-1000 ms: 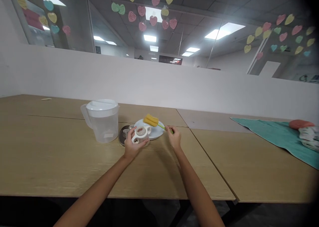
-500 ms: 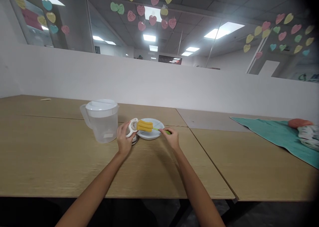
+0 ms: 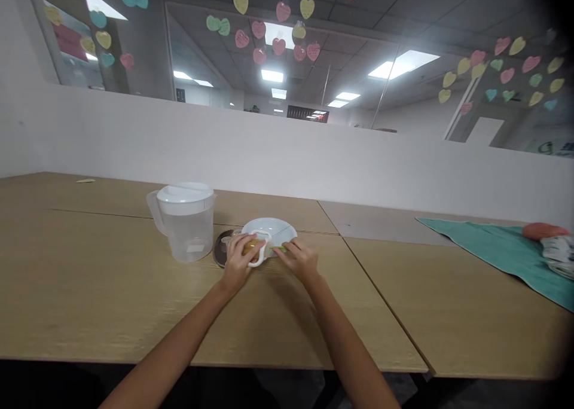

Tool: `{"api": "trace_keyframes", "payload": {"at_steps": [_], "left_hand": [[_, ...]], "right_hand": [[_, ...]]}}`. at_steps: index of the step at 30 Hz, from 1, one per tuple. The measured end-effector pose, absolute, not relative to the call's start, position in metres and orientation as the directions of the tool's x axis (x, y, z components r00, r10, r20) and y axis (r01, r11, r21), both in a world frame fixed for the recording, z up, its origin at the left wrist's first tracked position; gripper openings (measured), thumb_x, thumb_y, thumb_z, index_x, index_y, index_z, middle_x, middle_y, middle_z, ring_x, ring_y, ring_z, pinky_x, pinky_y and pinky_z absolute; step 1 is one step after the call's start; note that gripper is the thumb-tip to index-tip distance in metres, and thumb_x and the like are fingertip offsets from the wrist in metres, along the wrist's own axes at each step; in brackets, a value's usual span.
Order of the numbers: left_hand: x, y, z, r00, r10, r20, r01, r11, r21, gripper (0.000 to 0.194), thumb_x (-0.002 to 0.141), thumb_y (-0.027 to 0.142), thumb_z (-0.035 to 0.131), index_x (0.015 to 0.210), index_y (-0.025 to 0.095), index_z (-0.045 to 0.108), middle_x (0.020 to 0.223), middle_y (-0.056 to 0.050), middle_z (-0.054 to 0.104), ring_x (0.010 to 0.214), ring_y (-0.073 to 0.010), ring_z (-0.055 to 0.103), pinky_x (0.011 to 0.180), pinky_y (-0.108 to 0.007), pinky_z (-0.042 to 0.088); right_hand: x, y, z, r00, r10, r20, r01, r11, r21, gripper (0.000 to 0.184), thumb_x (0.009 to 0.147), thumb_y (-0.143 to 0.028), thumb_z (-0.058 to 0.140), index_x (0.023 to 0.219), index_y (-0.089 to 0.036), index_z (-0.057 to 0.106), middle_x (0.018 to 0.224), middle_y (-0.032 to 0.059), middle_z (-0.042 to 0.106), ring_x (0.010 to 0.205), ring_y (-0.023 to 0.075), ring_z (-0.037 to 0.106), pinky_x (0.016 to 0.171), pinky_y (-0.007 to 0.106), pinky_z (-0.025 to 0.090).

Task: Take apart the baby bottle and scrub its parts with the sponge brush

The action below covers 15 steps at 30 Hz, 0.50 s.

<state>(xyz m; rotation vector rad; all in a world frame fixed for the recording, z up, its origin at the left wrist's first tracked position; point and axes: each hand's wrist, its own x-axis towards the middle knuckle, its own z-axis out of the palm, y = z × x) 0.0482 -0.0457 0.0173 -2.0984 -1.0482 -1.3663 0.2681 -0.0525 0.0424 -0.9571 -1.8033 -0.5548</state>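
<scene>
A clear baby bottle with white handles [image 3: 262,259] lies tilted in my left hand [image 3: 238,261], its mouth turned to the right. My left fingers wrap round its body. The yellow sponge head of a bottle brush [image 3: 278,249] shows through the clear wall, inside the bottle. My right hand [image 3: 301,258] pinches the brush's green handle just right of the bottle's mouth. Behind both hands sits a white plate [image 3: 269,223]. A dark round lid or tray [image 3: 219,250] with small clear parts on it lies left of my left hand, partly hidden.
Left of my hands stands a clear plastic jug [image 3: 188,229] with a white lid. A green cloth [image 3: 479,241] covers the far right of the wooden table [image 3: 156,313], bearing a red item [image 3: 542,230] and a folded white cloth [image 3: 558,250]. A white wall [image 3: 278,152] rises behind.
The sponge head has gone from above the plate into the bottle. My right hand has moved slightly left and down; my left hand has turned the bottle and shifted right since half a second ago.
</scene>
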Motion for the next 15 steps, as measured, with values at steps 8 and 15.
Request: {"api": "trace_keyframes", "payload": {"at_steps": [8,15], "left_hand": [[0.042,-0.039,0.025,0.14,0.373,0.917,0.797,-0.592,0.119,0.041,0.083,0.017,0.051,0.121,0.032,0.056,0.122,-0.007,0.054,0.114,-0.0245,0.046,0.099,-0.046,0.036],[0.047,-0.044,0.022,0.148,0.347,0.926,0.818,-0.569,0.083,0.041,0.083,0.017,0.051,0.12,0.032,0.057,0.122,-0.008,0.054,0.116,-0.026,0.044,0.102,-0.047,0.032]], "right_hand": [[0.295,-0.045,0.047,-0.071,0.363,0.929,0.84,0.525,-0.141,0.028,0.081,-0.046,0.058,0.074,-0.021,0.067,0.067,0.0039,0.062,0.066,0.0125,0.055,0.06,0.024,0.034],[0.273,-0.047,0.038,-0.066,0.377,0.924,0.836,0.526,-0.155,0.029,0.083,-0.044,0.055,0.07,-0.02,0.066,0.067,0.0042,0.063,0.064,0.0124,0.056,0.059,0.023,0.036]]}}
